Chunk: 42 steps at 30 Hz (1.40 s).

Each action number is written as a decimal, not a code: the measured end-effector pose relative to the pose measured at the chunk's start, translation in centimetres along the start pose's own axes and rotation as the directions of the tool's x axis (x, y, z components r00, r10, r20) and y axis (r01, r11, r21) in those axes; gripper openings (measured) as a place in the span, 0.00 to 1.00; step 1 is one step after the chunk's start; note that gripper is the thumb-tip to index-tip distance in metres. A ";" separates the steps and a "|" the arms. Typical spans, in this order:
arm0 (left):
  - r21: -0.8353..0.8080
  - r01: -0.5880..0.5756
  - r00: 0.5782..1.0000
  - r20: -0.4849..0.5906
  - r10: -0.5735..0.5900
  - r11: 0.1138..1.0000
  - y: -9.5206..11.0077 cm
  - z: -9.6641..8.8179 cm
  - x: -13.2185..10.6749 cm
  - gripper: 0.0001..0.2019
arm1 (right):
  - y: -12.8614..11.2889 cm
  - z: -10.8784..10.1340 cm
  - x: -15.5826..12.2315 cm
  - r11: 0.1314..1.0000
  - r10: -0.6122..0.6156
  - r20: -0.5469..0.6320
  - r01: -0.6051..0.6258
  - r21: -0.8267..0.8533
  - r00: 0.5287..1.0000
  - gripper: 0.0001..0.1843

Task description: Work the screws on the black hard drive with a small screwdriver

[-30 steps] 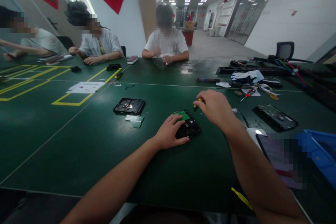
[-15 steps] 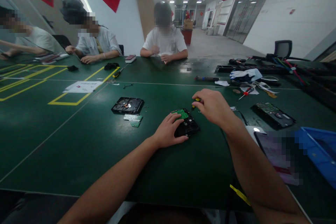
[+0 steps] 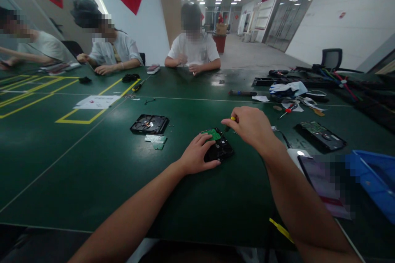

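Observation:
A black hard drive (image 3: 222,149) with a green circuit board (image 3: 213,133) lies in front of me on the table. My left hand (image 3: 197,154) holds it from the left side, fingers over its top and thumb along the near edge. My right hand (image 3: 251,127) is closed around a screwdriver (image 3: 233,118) with a yellow and black handle. The screwdriver slants down toward the drive's far right corner; whether its tip sits in a screw is too small to tell. Small screws lie just right of the drive.
An opened hard drive (image 3: 149,124) and a loose circuit board (image 3: 156,141) lie to the left. Another hard drive (image 3: 321,135), a phone (image 3: 324,185) and a blue bin (image 3: 375,181) are on the right. Gloves (image 3: 290,89) and a red screwdriver (image 3: 288,111) lie beyond. Other people sit across the table.
My right hand has shifted slightly left, and the screwdriver's tilt has changed a little, with its tip closer to the circuit board. The left hand stays on the hard drive.

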<state>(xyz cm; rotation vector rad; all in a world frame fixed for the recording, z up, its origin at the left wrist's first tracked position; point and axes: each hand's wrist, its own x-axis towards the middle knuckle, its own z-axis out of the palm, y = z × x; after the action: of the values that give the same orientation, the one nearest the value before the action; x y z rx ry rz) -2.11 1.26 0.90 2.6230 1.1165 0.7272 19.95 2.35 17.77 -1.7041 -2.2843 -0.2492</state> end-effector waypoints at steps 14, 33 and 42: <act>0.019 -0.005 1.000 0.015 0.005 1.000 0.2 -0.3 0.1 0.40 | 0.1 0.3 0.1 0.993 0.084 0.010 -0.083 -0.081 0.996 0.29; 0.016 -0.020 1.000 -0.012 0.020 1.000 0.1 -0.2 0.1 0.39 | 1.1 0.8 0.3 0.960 -0.186 0.013 0.179 0.214 0.982 0.10; 0.008 -0.005 1.000 -0.002 0.005 1.000 0.0 -0.1 0.0 0.40 | 1.1 1.4 0.6 0.951 -0.203 -0.030 0.204 0.233 0.979 0.12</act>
<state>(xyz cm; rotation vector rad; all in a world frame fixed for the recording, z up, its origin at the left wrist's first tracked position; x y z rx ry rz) -2.09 1.26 0.99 2.6329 1.1166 0.7275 20.66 3.62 16.66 -1.3533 -2.3784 -0.0215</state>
